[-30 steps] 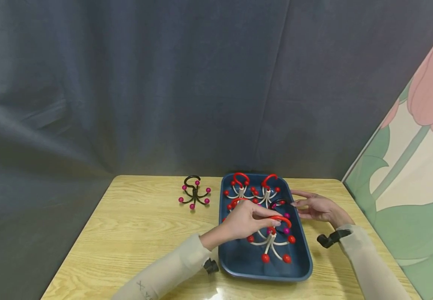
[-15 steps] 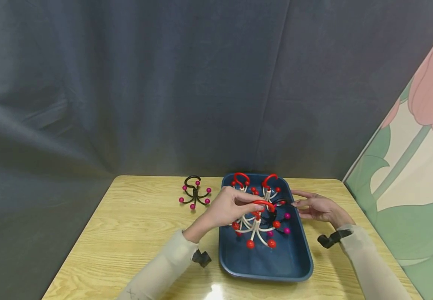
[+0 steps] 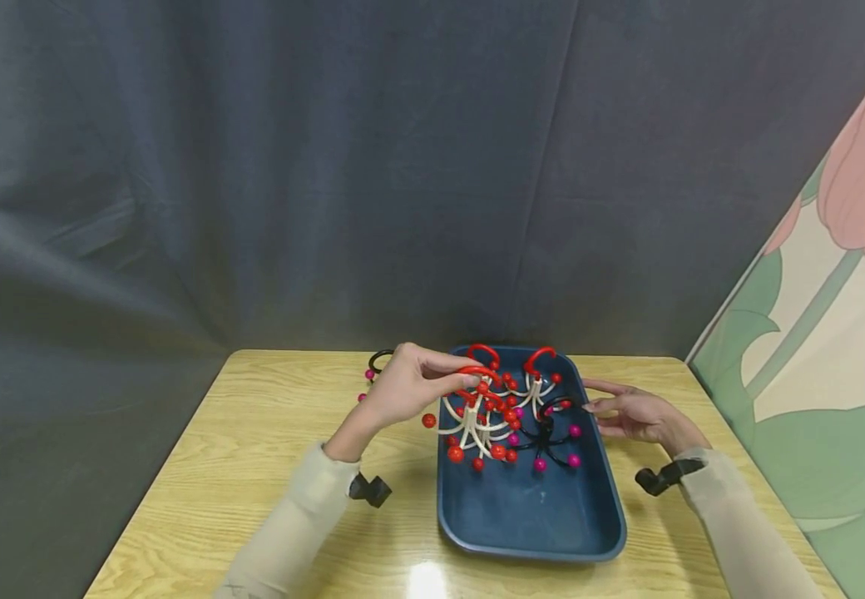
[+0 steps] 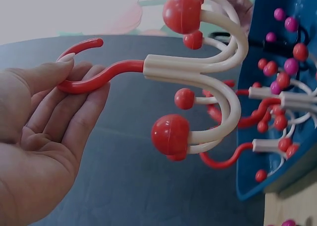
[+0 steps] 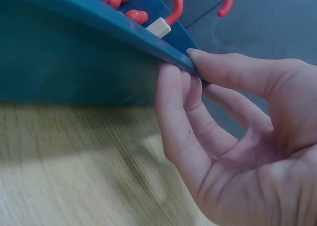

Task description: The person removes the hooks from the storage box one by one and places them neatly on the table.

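Observation:
My left hand (image 3: 402,389) pinches a white claw hanger (image 4: 171,67) by its red hook, thumb on one side and fingers on the other. The hanger's curved arms end in red balls, and it is held up over the left edge of a blue tray (image 3: 526,524). At the tray's right side, my right hand (image 3: 642,416) grips the rim between thumb and fingers. In the tray, several similar red-and-white hangers (image 3: 536,389) stand toward the back. A black hanger with pink balls (image 3: 545,439) is near the right wall.
Another black hanger with a pink ball (image 3: 369,374) is on the wooden table (image 3: 253,441), left of the tray and partly hidden by my left hand. A dark curtain (image 3: 402,183) hangs behind the table, and a flower-patterned panel (image 3: 844,333) stands on the right.
My left hand has carried the red-and-white hanger left and toward the back, from the tray's middle to its left edge. It now overlaps the black hanger on the table. My right hand stays put.

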`<state>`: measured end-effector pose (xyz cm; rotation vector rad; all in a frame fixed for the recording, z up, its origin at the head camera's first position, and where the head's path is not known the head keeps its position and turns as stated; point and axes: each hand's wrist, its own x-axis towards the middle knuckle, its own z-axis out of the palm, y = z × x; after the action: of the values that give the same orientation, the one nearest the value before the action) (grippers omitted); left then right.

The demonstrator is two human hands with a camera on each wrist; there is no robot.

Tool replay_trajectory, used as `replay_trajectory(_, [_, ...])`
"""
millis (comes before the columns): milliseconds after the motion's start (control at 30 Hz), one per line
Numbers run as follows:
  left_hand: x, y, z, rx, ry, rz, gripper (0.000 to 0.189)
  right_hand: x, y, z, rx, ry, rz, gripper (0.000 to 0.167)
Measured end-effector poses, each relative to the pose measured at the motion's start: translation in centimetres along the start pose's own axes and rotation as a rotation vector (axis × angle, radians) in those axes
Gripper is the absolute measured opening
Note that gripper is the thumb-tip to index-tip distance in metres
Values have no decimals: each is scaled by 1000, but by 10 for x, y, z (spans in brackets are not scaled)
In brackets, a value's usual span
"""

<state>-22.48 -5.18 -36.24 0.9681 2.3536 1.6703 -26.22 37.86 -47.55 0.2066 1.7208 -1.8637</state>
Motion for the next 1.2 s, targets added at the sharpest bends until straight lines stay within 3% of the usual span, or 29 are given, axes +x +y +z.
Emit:
replay_trajectory(200, [-5, -1, -20, 8, 53, -37, 27, -2, 1, -1, -2, -2, 0, 48])
replay_trajectory(500, [-16, -6, -51, 51, 125, -14, 27, -1, 1, 0, 7, 15, 1, 49])
replay_trajectory(733, [-29, -17, -76, 64, 207, -91, 28, 0, 2, -1, 15, 6, 4, 49])
replay_trajectory(867, [-38, -26, -89, 89, 241, -101, 28, 0, 1, -2, 11, 2, 0, 48])
replay_trajectory(1200, [-57, -48, -109, 126, 292, -169, 33, 1, 3, -2, 25, 9, 7, 43])
